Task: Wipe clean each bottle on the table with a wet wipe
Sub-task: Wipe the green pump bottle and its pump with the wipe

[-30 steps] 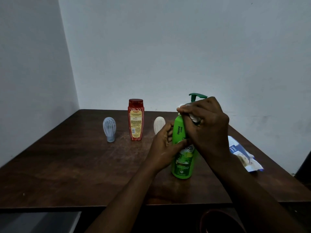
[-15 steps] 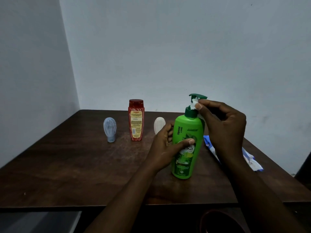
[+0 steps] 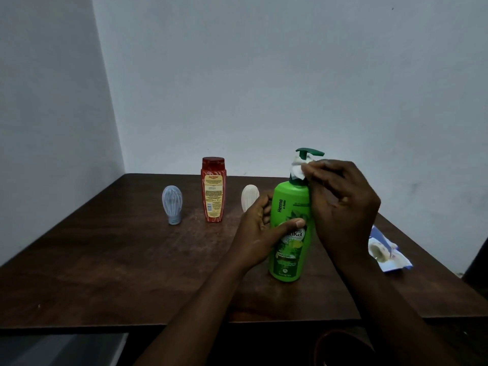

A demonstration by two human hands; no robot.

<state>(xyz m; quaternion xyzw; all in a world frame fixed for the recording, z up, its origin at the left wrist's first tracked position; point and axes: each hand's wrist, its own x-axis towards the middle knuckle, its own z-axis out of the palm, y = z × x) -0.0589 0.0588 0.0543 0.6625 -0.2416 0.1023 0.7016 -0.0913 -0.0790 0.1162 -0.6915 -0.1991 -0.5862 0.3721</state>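
A green pump bottle (image 3: 290, 231) stands upright near the table's front right. My left hand (image 3: 260, 231) grips its body from the left, thumb across the label. My right hand (image 3: 343, 204) pinches a white wet wipe (image 3: 298, 169) against the bottle's neck, just under the dark green pump head. Farther back stand a red bottle (image 3: 213, 190), a small pale blue bottle (image 3: 172, 204) set cap-down, and a small white bottle (image 3: 249, 198) partly hidden behind my left hand.
A blue and white wipe packet (image 3: 388, 253) lies on the dark wooden table (image 3: 105, 260) to the right of my right forearm. White walls meet in a corner behind the table. A dark round object (image 3: 343, 347) sits below the table's front edge.
My right hand with the wipe moved from the pump head down to the bottle's neck. My left hand has kept its hold on the green bottle.
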